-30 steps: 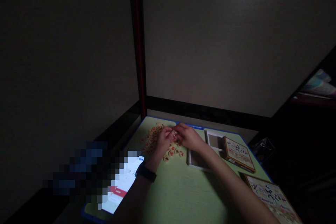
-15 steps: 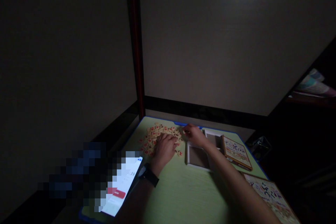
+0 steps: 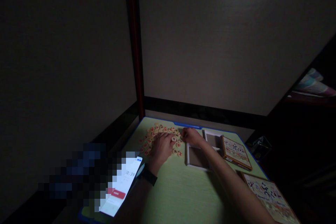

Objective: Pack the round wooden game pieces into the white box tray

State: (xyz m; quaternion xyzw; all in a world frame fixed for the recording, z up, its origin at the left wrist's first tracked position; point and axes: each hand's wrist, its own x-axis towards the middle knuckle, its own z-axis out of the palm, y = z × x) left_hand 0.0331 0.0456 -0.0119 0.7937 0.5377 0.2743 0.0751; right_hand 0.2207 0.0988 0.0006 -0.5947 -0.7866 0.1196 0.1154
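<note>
Several round pale game pieces with red marks lie scattered on a green table top. My left hand rests palm down on the pile with its fingers curled over the pieces. My right hand sits at the right edge of the pile, fingers bent toward the pieces, just beyond an empty white-rimmed box tray. Whether either hand holds a piece is hidden in the dim light. A dark watch is on my left wrist.
A second open tray and a printed box lid lie to the right, another printed lid at the near right. A lit phone lies at the table's near left corner. A dark post and walls stand behind.
My hands, joined over the pile a second ago, parted; the left spread down on the pieces, the right swung toward the trays and has come back to the pile's edge.
</note>
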